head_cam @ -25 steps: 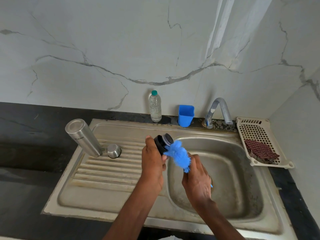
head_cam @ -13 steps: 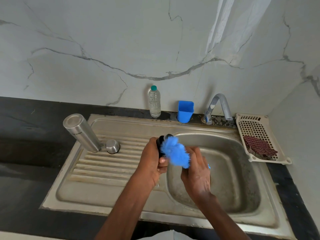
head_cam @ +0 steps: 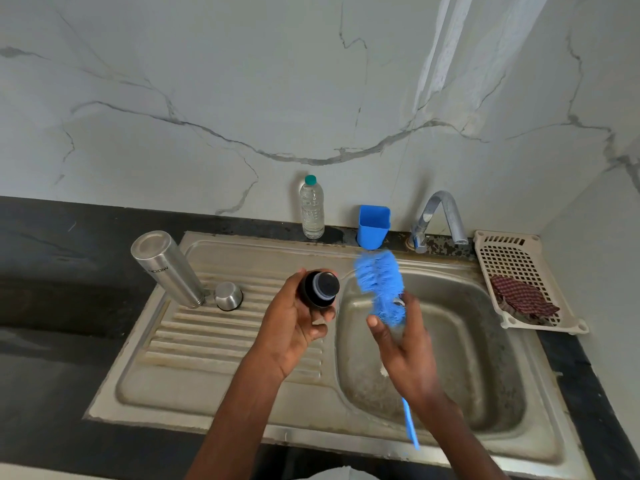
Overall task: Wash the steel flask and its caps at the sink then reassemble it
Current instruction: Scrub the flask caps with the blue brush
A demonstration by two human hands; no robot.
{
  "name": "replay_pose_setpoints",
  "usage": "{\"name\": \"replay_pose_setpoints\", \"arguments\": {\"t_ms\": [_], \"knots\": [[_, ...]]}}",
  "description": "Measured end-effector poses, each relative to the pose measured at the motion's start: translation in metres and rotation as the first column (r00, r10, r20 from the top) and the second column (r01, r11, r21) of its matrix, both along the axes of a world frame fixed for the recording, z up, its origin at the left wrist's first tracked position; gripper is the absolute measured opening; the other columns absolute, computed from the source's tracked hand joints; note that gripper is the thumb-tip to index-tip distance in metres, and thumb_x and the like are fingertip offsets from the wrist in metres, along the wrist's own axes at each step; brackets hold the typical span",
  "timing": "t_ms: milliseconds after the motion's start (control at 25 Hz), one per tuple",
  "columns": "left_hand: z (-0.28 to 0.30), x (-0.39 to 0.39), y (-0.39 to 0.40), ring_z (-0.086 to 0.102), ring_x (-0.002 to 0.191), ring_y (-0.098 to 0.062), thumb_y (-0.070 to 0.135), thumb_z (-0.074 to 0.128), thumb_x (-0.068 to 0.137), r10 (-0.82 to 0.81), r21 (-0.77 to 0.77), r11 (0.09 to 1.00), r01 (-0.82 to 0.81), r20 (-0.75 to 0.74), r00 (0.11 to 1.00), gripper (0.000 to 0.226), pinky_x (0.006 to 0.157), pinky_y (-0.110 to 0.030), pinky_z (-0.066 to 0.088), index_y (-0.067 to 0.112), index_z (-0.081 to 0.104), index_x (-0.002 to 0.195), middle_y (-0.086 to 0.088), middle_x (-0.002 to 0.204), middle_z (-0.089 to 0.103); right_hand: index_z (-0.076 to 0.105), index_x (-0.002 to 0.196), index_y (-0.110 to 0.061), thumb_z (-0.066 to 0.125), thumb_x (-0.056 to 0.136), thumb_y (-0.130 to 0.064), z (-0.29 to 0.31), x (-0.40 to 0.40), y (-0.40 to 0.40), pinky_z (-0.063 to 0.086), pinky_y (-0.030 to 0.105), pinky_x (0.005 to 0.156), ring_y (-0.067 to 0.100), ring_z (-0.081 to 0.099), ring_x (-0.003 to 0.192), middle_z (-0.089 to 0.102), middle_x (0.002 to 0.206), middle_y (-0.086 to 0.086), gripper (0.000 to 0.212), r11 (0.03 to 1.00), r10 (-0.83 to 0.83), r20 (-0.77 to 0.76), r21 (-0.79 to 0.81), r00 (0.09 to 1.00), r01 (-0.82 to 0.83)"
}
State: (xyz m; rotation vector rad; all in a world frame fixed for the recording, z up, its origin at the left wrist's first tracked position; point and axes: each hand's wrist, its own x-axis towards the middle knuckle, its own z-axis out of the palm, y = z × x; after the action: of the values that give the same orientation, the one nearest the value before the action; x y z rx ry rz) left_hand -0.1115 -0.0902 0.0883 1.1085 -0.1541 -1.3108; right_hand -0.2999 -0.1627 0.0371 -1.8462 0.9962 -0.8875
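L hand (head_cam: 294, 327) grips black cap (head_cam: 319, 289) over drainboard; R hand (head_cam: 403, 344) grips brush (head_cam: 381, 285) – bristles at cap's 3 o'clock, apart. Flask (head_cam: 168, 268) inverted at 9 o'clock w/ steel cap (head_cam: 228, 296). Tip: turn cap, work bristles into thread grooves.

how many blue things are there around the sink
2. A blue bottle brush is gripped in the right hand over the basin. A blue cup stands on the counter at the wall, between the plastic water bottle and the tap.

Blue brush (head_cam: 380, 285) bristles motion-blurred, handle's middle hidden behind right hand (head_cam: 406, 348).
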Motion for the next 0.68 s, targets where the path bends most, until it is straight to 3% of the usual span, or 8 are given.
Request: {"name": "replay_pose_setpoints", "arguments": {"t_ms": [80, 200, 360, 440, 480, 560, 680], "knots": [[0.000, -0.003, 0.000, 0.050, 0.058, -0.015, 0.046, 0.048, 0.106, 0.006, -0.032, 0.999, -0.007, -0.051, 0.999, 0.044, 0.044, -0.022, 0.034, 0.010, 0.070, 0.117, -0.007, 0.085, 0.064, 0.049, 0.131, -0.029, 0.054, 0.102, -0.056, 0.022, 0.005, 0.002, 0.043, 0.016, 0.053, 0.004, 0.061, 0.064, 0.067, 0.088, -0.017, 0.040, 0.976, 0.100, -0.141, -0.178, 0.985, -0.125], [-0.005, -0.012, -0.006, 0.062, 0.057, -0.014, 0.047, 0.050, 0.107, 0.111, 0.047, 0.993, -0.108, -0.066, 0.992, 0.047, 0.053, -0.027, 0.049, 0.008, 0.074, 0.099, -0.006, 0.081, 0.070, 0.053, 0.128, -0.031, 0.044, 0.103, -0.061, 0.028, 0.010, 0.011, 0.043, 0.020, 0.050, 0.004, 0.055, 0.063, 0.064, 0.092, -0.017, 0.040, 0.877, 0.098, -0.363, -0.408, 0.927, -0.253], [-0.006, -0.020, -0.011, 0.039, 0.042, -0.006, 0.044, 0.045, 0.109, 0.132, 0.090, 0.988, -0.128, -0.043, 0.990, 0.041, 0.036, -0.019, 0.030, 0.011, 0.063, 0.094, -0.001, 0.066, 0.055, 0.050, 0.124, -0.031, 0.046, 0.104, -0.055, 0.027, 0.013, 0.011, 0.043, 0.028, 0.044, 0.008, 0.055, 0.060, 0.060, 0.092, -0.015, 0.031, 0.902, -0.008, -0.376, -0.403, 0.927, -0.156], [-0.006, -0.020, -0.012, 0.052, 0.045, -0.009, 0.044, 0.046, 0.110, 0.169, 0.110, 0.980, -0.164, -0.033, 0.985, 0.044, 0.038, -0.021, 0.039, 0.009, 0.067, 0.093, -0.003, 0.065, 0.063, 0.051, 0.126, -0.030, 0.047, 0.105, -0.053, 0.024, 0.012, 0.011, 0.045, 0.030, 0.041, 0.009, 0.055, 0.058, 0.060, 0.094, -0.013, 0.032, 0.867, 0.030, -0.386, -0.449, 0.922, -0.217], [-0.005, -0.019, -0.011, 0.054, 0.045, -0.009, 0.045, 0.047, 0.109, 0.176, 0.112, 0.978, -0.173, -0.016, 0.984, 0.045, 0.040, -0.020, 0.040, 0.010, 0.068, 0.091, -0.003, 0.064, 0.063, 0.051, 0.125, -0.031, 0.047, 0.104, -0.055, 0.022, 0.009, 0.012, 0.045, 0.028, 0.042, 0.008, 0.055, 0.057, 0.060, 0.092, -0.014, 0.032, 0.873, 0.051, -0.378, -0.433, 0.924, -0.226], [-0.004, -0.014, -0.010, 0.040, 0.042, -0.005, 0.049, 0.048, 0.108, 0.135, 0.075, 0.988, -0.135, 0.015, 0.991, 0.045, 0.039, -0.019, 0.027, 0.012, 0.065, 0.090, 0.000, 0.062, 0.053, 0.052, 0.119, -0.036, 0.048, 0.102, -0.060, 0.026, 0.005, 0.011, 0.040, 0.020, 0.046, 0.005, 0.054, 0.057, 0.058, 0.079, -0.017, 0.030, 0.931, 0.025, -0.319, -0.339, 0.948, -0.139], [-0.009, -0.009, -0.012, 0.029, 0.040, -0.004, 0.055, 0.047, 0.106, 0.054, 0.012, 0.999, -0.053, -0.052, 0.997, 0.050, 0.034, -0.018, 0.022, 0.010, 0.064, 0.094, -0.006, 0.072, 0.054, 0.052, 0.114, -0.039, 0.056, 0.100, -0.058, 0.041, 0.014, -0.001, 0.036, 0.019, 0.050, 0.004, 0.056, 0.061, 0.058, 0.071, -0.017, 0.024, 0.976, -0.013, -0.227, -0.217, 0.974, -0.038]]}}
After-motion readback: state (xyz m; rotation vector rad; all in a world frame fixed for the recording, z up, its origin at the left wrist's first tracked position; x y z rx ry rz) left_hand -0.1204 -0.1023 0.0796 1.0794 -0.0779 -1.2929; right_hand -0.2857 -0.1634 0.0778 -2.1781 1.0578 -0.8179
